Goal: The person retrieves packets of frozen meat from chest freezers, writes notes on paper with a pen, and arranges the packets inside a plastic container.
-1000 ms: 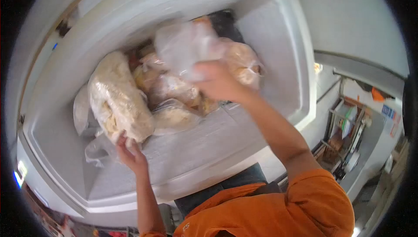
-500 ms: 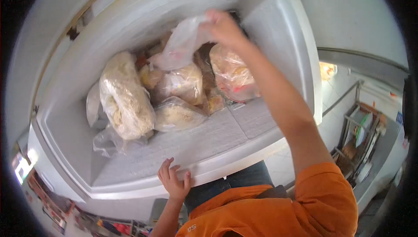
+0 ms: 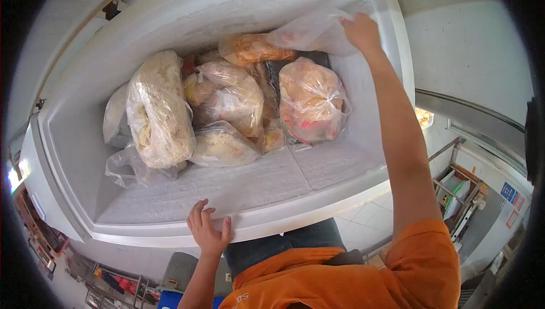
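Observation:
My right hand (image 3: pixel 362 33) is closed on the gathered end of a clear plastic bag (image 3: pixel 312 28) near the back right corner of a chest freezer (image 3: pixel 306 204). Orange-brown food (image 3: pixel 258 48) lies in the bag's other end, against the back wall. Below this hand sits a knotted clear bag of pale, pinkish food (image 3: pixel 311 102). At the front, my left hand (image 3: pixel 209 229) rests on the freezer's white rim with its fingers spread, holding nothing.
A large wrapped pale bundle (image 3: pixel 159 110) leans at the left over other bags. Mid-freezer are more bagged foods (image 3: pixel 227 99) and a flatter pale bag (image 3: pixel 224 145). A dark flat item (image 3: pixel 275 70) shows behind the knotted bag. Outside, a metal rack (image 3: pixel 457 192) stands at the right.
My right hand has moved right, pulling the bag's end out toward the back right corner. Orange-brown food in the bag now shows. My left hand stays on the rim.

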